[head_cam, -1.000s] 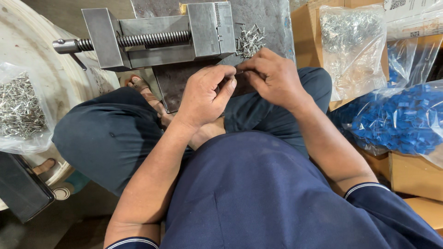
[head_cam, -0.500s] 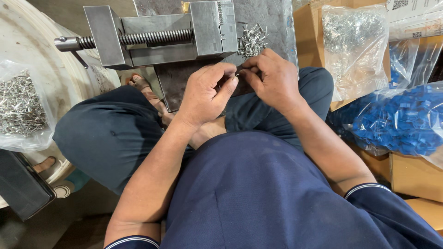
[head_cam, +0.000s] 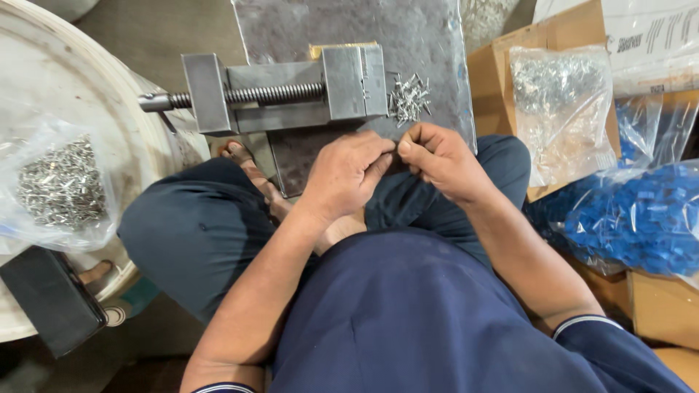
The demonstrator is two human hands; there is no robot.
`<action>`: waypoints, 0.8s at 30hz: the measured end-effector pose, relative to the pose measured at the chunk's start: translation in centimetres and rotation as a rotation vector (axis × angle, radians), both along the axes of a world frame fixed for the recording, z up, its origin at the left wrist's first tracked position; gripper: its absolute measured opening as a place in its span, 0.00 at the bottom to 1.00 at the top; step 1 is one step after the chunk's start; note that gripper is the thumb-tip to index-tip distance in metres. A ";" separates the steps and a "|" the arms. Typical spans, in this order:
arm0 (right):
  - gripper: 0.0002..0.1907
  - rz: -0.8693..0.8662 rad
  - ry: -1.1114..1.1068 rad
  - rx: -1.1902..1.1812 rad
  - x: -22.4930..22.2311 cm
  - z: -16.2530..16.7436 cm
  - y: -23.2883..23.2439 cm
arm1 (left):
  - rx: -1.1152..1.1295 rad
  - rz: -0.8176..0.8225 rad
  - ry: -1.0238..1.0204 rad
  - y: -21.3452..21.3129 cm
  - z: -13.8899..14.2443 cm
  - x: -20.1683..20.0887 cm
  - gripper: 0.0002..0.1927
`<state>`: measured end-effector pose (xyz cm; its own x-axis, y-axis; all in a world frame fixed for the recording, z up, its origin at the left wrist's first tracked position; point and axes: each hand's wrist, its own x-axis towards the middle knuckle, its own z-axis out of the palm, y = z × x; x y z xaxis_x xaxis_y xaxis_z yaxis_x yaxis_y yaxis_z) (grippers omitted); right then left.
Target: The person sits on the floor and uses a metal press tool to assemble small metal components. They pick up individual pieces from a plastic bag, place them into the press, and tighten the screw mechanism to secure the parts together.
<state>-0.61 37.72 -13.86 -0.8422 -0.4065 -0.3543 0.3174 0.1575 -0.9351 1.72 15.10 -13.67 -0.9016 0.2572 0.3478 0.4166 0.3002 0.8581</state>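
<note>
Steel plate (head_cam: 429,44), vise (head_cam: 291,91) at 12 o'clock; left hand (head_cam: 346,175), right hand (head_cam: 437,160) pinched fingertip-to-fingertip, contents unseen; small pins (head_cam: 409,98) best drawn singly.

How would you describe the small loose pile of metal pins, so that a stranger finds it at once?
Start at the grey steel plate in front of the seated person, with the metal vise on it. The pin pile lies bare on the plate beside the vise's right end. The other metal pieces sit in plastic bags.

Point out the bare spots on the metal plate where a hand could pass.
The plate is bare above the vise and the small pile of pins. The strip between the vise and both hands is crowded.
</note>
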 end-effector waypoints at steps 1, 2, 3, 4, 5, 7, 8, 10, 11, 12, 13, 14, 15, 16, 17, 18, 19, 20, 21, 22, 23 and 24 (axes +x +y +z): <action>0.10 -0.022 -0.078 -0.045 0.0 -0.1 0.0 | 0.006 0.005 0.005 0.0 0.0 0.0 0.07; 0.10 -0.043 -0.157 -0.090 0.0 -0.3 -0.1 | 0.013 0.010 0.008 0.0 0.0 0.0 0.07; 0.10 -0.063 -0.199 -0.147 0.1 -0.4 -0.2 | 0.006 0.012 -0.004 0.0 0.0 0.0 0.06; 0.10 -0.084 -0.242 -0.203 0.2 -0.5 -0.4 | 0.001 0.013 -0.018 0.1 -0.1 0.0 0.06; 0.11 -0.107 -0.285 -0.258 0.2 -0.6 -0.6 | -0.003 0.012 -0.031 0.1 -0.2 0.0 0.06; 0.09 -0.132 -0.223 -0.243 0.4 -0.6 -1.2 | 0.028 -0.011 -0.063 -0.1 -0.6 -0.1 0.06; 0.09 -0.145 -0.194 -0.236 0.5 -0.5 -1.4 | 0.044 -0.024 -0.080 -0.3 -0.8 -0.2 0.06; 0.08 -0.050 0.037 -0.116 0.5 0.2 -1.6 | 0.131 -0.059 -0.138 -0.7 -1.3 -0.3 0.07; 0.10 -0.002 0.150 -0.057 0.4 0.7 -1.6 | 0.175 -0.076 -0.168 -0.9 -1.5 -0.4 0.07; 0.09 0.051 0.269 -0.001 0.3 1.2 -1.8 | 0.214 -0.100 -0.223 -1.1 -1.7 -0.4 0.08; 0.08 0.103 0.389 0.055 0.0 1.7 -1.9 | 0.254 -0.124 -0.276 -1.3 -1.9 -0.4 0.08; 0.07 0.156 0.510 0.111 -0.4 2.3 -2.1 | 0.294 -0.148 -0.328 -1.4 -2.0 -0.4 0.09; 0.06 0.173 0.594 0.142 -0.7 2.8 -2.3 | 0.346 -0.163 -0.352 -1.4 -2.2 -0.4 0.09; 0.06 0.189 0.678 0.171 -1.0 3.4 -2.6 | 0.398 -0.178 -0.377 -1.4 -2.3 -0.4 0.09; 0.05 0.207 0.761 0.201 -1.3 4.0 -2.9 | 0.450 -0.192 -0.402 -1.4 -2.4 -0.3 0.10; 0.05 0.170 0.824 0.262 -1.6 4.6 -3.3 | 0.476 -0.157 -0.397 -1.4 -2.5 -0.2 0.10; 0.04 0.130 0.887 0.323 -1.9 5.2 -3.7 | 0.501 -0.123 -0.392 -1.3 -2.5 -0.2 0.11; 0.04 0.089 0.947 0.385 -2.2 5.7 -4.1 | 0.526 -0.091 -0.389 -1.2 -2.5 -0.1 0.12; 0.04 0.091 0.962 0.403 -2.6 6.1 -4.5 | 0.536 -0.082 -0.430 -1.1 -2.6 -0.1 0.12; 0.04 0.093 0.978 0.421 -3.1 6.5 -4.8 | 0.546 -0.075 -0.469 -1.0 -2.6 -0.1 0.13; 0.04 0.096 0.995 0.439 -3.6 6.9 -5.1 | 0.556 -0.066 -0.508 -1.0 -2.6 -0.2 0.14; 0.04 0.103 1.001 0.449 -3.9 7.1 -5.5 | 0.565 -0.073 -0.525 -1.0 -2.6 -0.2 0.14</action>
<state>-4.52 32.20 -6.71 -0.8003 -0.4966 0.3361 -0.5860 0.5293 -0.6135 1.54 14.15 -16.28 -0.9722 0.2331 -0.0243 -0.0850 -0.2543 0.9634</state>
